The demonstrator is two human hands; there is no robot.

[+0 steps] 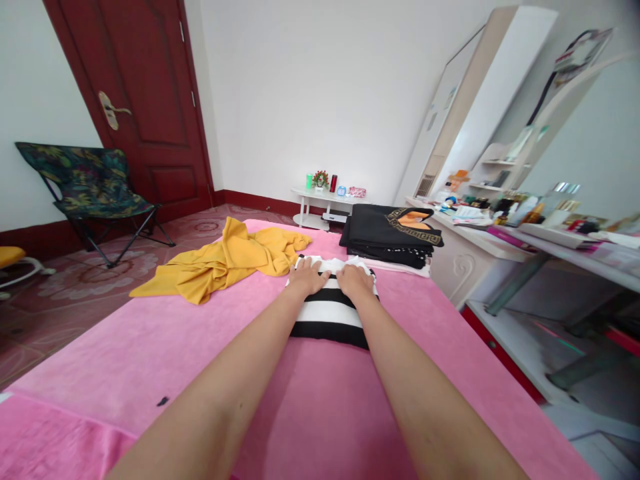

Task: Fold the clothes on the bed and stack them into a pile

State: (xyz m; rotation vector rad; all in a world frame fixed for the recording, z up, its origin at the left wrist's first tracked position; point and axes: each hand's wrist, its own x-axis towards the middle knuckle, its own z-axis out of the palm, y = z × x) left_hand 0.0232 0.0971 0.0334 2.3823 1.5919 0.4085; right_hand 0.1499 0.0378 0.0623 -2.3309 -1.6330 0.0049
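A folded black-and-white striped garment [327, 312] lies on the pink bed cover [320, 407] in front of me. My left hand [309, 277] rests on its far left part, fingers spread and pointing away. On the far right part lies my right hand [356, 280], palm down, its thumb toward the left hand. Both hands press on the cloth from above, and neither grips anything that I can see. To the left, a crumpled yellow garment [235, 257] is spread loosely over the cover.
A stack of folded dark clothes [375, 230] sits at the far right of the bed. Beyond it stands a low white table [320, 195] with small items. A cluttered dressing table [480, 237] flanks the right side; a folding chair [100, 180] stands left by the red door [145, 100].
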